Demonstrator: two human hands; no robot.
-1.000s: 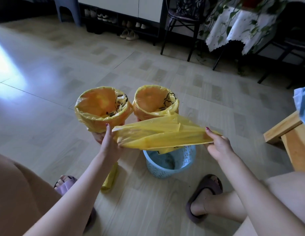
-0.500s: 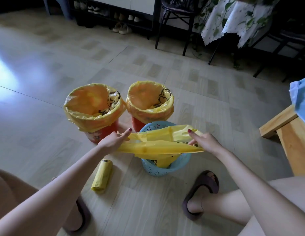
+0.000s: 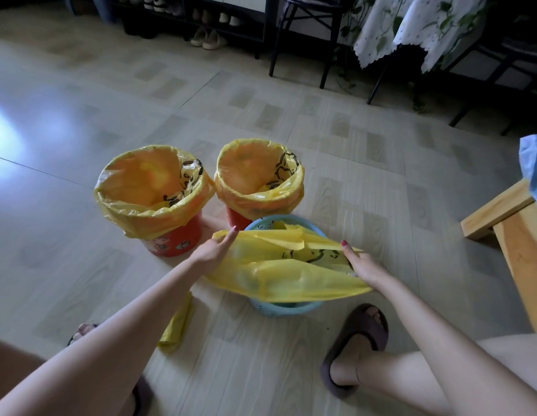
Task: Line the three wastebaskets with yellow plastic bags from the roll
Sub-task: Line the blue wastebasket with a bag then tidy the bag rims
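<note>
Two red wastebaskets stand side by side on the floor, the left one [image 3: 174, 240] and the right one [image 3: 237, 219], each lined with a yellow bag folded over its rim. In front of them a light blue wastebasket [image 3: 283, 307] is mostly covered by a yellow plastic bag [image 3: 279, 273] stretched across its top. My left hand [image 3: 213, 250] holds the bag's left edge, index finger pointing out. My right hand [image 3: 361, 264] grips the bag's right edge. The yellow roll of bags [image 3: 177, 321] lies on the floor by my left forearm.
A wooden stool [image 3: 513, 232] with blue cloth stands at the right. My feet in dark slippers flank the blue basket, the right one [image 3: 355, 345] close to it. A dark chair, a shoe rack and a cloth-covered table line the far wall.
Both hands have lowered the stretched bag from above the blue basket down onto its rim, and the bag's mouth has spread wider over it.
</note>
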